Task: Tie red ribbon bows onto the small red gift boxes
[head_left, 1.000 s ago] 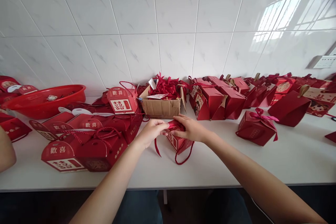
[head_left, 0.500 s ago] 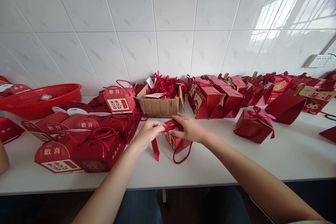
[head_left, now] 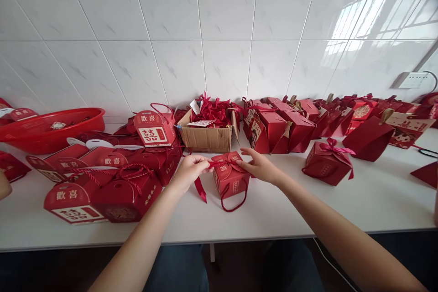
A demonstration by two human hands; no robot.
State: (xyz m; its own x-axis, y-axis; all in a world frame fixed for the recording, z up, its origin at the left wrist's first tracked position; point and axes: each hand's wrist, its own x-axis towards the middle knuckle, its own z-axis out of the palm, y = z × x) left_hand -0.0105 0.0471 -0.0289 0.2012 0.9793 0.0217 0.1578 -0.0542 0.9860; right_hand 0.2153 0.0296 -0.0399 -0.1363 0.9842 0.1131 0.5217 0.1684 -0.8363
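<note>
Left hand [head_left: 193, 169] and right hand [head_left: 260, 168] bare; forearms [head_left: 145, 232] bare too, slim, tapering to narrow wrists [head_left: 278, 179]. Left trouser leg [head_left: 181, 269] dark blue; right trouser leg [head_left: 290, 267] darker, in shadow. Fabric detail too dim to tell.

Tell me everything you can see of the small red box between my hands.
The small red box looks like printed card and sits on the white table. Rounded flaps with pale characters cover its top. A dark red cord loops out at the near side. Red ribbon crosses the top, pinched by the left hand; the right hand is at the right edge, contact unclear.
</note>
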